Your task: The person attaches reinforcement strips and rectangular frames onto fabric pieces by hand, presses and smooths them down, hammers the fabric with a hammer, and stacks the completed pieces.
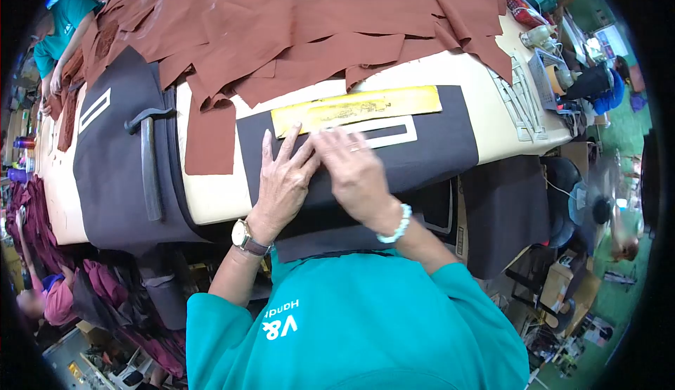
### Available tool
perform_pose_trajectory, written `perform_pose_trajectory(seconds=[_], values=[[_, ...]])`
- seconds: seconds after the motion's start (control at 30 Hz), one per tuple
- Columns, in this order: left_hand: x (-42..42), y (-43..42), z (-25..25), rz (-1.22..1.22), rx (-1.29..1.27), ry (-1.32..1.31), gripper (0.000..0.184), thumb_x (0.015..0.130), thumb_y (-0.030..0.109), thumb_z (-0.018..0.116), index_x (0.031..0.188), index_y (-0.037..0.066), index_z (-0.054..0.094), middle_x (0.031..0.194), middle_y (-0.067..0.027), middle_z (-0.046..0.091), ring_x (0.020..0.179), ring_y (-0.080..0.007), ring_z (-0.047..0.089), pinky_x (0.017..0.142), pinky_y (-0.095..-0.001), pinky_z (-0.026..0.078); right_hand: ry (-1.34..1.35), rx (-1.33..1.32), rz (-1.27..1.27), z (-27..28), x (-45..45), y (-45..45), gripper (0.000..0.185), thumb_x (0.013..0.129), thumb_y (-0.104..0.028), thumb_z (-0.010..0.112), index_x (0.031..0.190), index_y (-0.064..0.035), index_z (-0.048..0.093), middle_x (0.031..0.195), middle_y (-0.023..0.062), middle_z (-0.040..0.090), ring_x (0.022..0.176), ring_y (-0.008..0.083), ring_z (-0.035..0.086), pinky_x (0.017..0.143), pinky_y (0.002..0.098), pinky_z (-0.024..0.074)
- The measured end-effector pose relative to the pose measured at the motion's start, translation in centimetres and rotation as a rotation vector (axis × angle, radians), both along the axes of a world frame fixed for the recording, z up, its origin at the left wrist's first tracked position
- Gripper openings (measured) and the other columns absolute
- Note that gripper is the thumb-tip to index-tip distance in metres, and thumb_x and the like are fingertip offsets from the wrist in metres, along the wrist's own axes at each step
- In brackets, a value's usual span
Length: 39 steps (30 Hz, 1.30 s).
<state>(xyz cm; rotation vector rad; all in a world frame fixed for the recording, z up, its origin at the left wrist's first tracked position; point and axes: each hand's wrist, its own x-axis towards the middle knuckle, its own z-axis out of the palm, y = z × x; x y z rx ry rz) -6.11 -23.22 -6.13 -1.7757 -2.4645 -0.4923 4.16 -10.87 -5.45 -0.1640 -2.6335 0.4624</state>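
My left hand (285, 175), with a watch at its wrist, lies with spread fingers on a dark sheet (439, 140), its fingertips near the lower left edge of a yellow strip (358, 107). Beside it my right hand (351, 165), slightly blurred, rests its fingertips just below the strip, over the left part of a pale rectangular frame (404, 131). Its fingers lie close together and I cannot make out whether they hold anything. The strip has dark smudges along its middle.
Reddish-brown sheets (267, 24) cover the far side of the table (214, 196). A hammer (150, 165) lies on dark material (112, 158) at the left. Pale strips (520, 105) lie at the right end. Co-workers (67, 28) are at the upper left and lower left (56, 298).
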Motion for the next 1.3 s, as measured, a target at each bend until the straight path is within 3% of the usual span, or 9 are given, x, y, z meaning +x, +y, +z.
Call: perform_pose_trajectory(seconds=[0.17, 0.4, 0.5, 0.63, 0.7, 0.73, 0.77, 0.93, 1.3], values=[[-0.4, -0.2, 0.2, -0.02, -0.011, 0.032, 0.046, 0.076, 0.001, 0.052, 0.119, 0.017, 0.06, 0.13, -0.0033, 0.052, 0.129, -0.0284, 0.038, 0.104, -0.0651, 0.017, -0.119, -0.077, -0.164, -1.2, 0.6, 0.1, 0.049, 0.087, -0.005, 0.044, 0.134, 0.0036, 0.036, 0.125, 0.0172, 0.054, 0.119, 0.0264, 0.051, 0.101, 0.0529, 0.0344], [-0.5, -0.2, 0.9, -0.056, -0.065, 0.053, 0.047, 0.075, 0.0, 0.053, 0.12, 0.015, 0.059, 0.131, -0.0043, 0.051, 0.13, -0.0292, 0.036, 0.105, -0.0657, 0.013, -0.16, 0.103, -0.405, -0.5, 5.0, 6.1, 0.046, 0.088, 0.0, 0.04, 0.134, 0.0002, 0.038, 0.124, 0.009, 0.058, 0.111, 0.0251, 0.057, 0.102, 0.0544, 0.0313], [-0.6, -0.1, 1.1, -0.069, -0.077, 0.034, 0.05, 0.075, -0.001, 0.051, 0.122, 0.016, 0.057, 0.133, -0.0054, 0.049, 0.13, -0.0297, 0.035, 0.105, -0.065, 0.013, -0.209, -0.003, -0.518, 0.4, 6.2, 7.9, 0.047, 0.085, 0.001, 0.039, 0.133, 0.0018, 0.037, 0.123, 0.0117, 0.058, 0.119, 0.0255, 0.051, 0.105, 0.0593, 0.0238], [-0.8, -0.5, 1.1, -0.1, -0.082, -0.056, 0.053, 0.078, -0.002, 0.048, 0.127, 0.018, 0.053, 0.136, -0.0069, 0.046, 0.132, -0.03, 0.033, 0.105, -0.0643, 0.014, -0.154, 0.169, -0.593, 1.3, 4.6, 7.6, 0.049, 0.082, -0.002, 0.042, 0.13, 0.0053, 0.041, 0.115, 0.0199, 0.059, 0.113, 0.0323, 0.053, 0.103, 0.0595, 0.0254], [-0.8, -0.5, 1.3, -0.124, -0.067, -0.079, 0.049, 0.083, 0.002, 0.049, 0.129, 0.018, 0.051, 0.138, -0.0085, 0.044, 0.133, -0.0301, 0.032, 0.105, -0.0644, 0.014, -0.07, 0.203, -0.462, 2.1, 3.1, 4.3, 0.049, 0.079, -0.006, 0.047, 0.127, 0.0052, 0.046, 0.121, 0.0213, 0.055, 0.114, 0.0307, 0.052, 0.101, 0.0572, 0.0288], [-0.6, -0.7, 1.3, -0.113, -0.093, -0.064, 0.049, 0.082, 0.003, 0.049, 0.128, 0.019, 0.051, 0.138, -0.0083, 0.043, 0.133, -0.0303, 0.031, 0.105, -0.0646, 0.014, -0.032, 0.146, -0.352, 2.0, 2.3, 1.8, 0.04, 0.084, -0.006, 0.043, 0.122, 0.0046, 0.05, 0.118, 0.0183, 0.057, 0.109, 0.0301, 0.055, 0.1, 0.058, 0.0288], [-0.5, -0.7, 1.4, -0.109, -0.118, -0.048, 0.049, 0.081, 0.004, 0.05, 0.128, 0.019, 0.052, 0.139, -0.0081, 0.043, 0.134, -0.0305, 0.03, 0.105, -0.0648, 0.013, -0.109, 0.065, -0.237, 1.8, 1.8, -0.5, 0.05, 0.08, -0.008, 0.047, 0.128, 0.0048, 0.044, 0.123, 0.0195, 0.055, 0.113, 0.0294, 0.054, 0.099, 0.0569, 0.0302], [0.2, -0.4, 2.0, -0.077, -0.126, 0.02, 0.045, 0.081, 0.009, 0.052, 0.124, 0.019, 0.056, 0.135, -0.0134, 0.043, 0.135, -0.0339, 0.025, 0.105, -0.0655, 0.009, -0.033, -0.202, -0.296, -0.8, 3.9, -0.1, 0.041, 0.091, -0.005, 0.042, 0.131, -0.0018, 0.043, 0.124, 0.0049, 0.059, 0.115, 0.0205, 0.056, 0.104, 0.0589, 0.0221], [1.8, -1.3, 2.0, 0.029, -0.143, 0.131, 0.044, 0.076, 0.001, 0.053, 0.118, 0.012, 0.06, 0.126, -0.0136, 0.046, 0.137, -0.0366, 0.022, 0.107, -0.063, 0.006, -0.062, -0.054, -0.516, -1.3, 8.2, 5.6, 0.049, 0.088, -0.003, 0.047, 0.136, -0.0024, 0.035, 0.115, -0.0002, 0.064, 0.11, 0.0191, 0.058, 0.104, 0.0619, 0.0195]])
